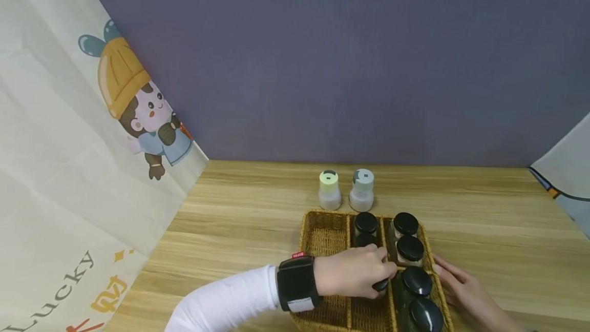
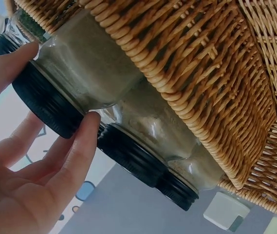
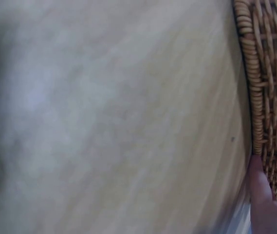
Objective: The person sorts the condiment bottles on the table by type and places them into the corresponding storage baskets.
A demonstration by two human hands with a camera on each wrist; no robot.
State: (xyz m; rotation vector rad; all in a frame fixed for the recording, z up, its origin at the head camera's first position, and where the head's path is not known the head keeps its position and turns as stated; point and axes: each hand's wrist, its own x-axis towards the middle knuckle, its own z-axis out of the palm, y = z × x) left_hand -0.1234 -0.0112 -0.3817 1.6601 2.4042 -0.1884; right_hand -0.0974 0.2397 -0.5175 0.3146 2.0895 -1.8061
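Note:
A wicker basket (image 1: 322, 215) with three long compartments sits on the wooden table. My left hand (image 1: 355, 273), in a white sleeve and black wrist band, reaches over it and grips a black-lidded glass jar (image 1: 380, 286) in the middle compartment. In the left wrist view its fingers (image 2: 80, 151) curl round that jar's lid (image 2: 46, 105), and two more jars lie behind it against the basket (image 2: 201, 73). My right hand (image 1: 456, 283) lies flat against the basket's right outer wall; one finger (image 3: 260, 195) touches the weave (image 3: 274, 97).
Several black-lidded jars (image 1: 410, 248) fill the right compartment, and another (image 1: 366, 222) stands at the far end of the middle one. Two small shakers (image 1: 330, 190) (image 1: 361, 190) stand behind the basket. A cartoon-printed sheet (image 1: 92, 168) hangs at the left.

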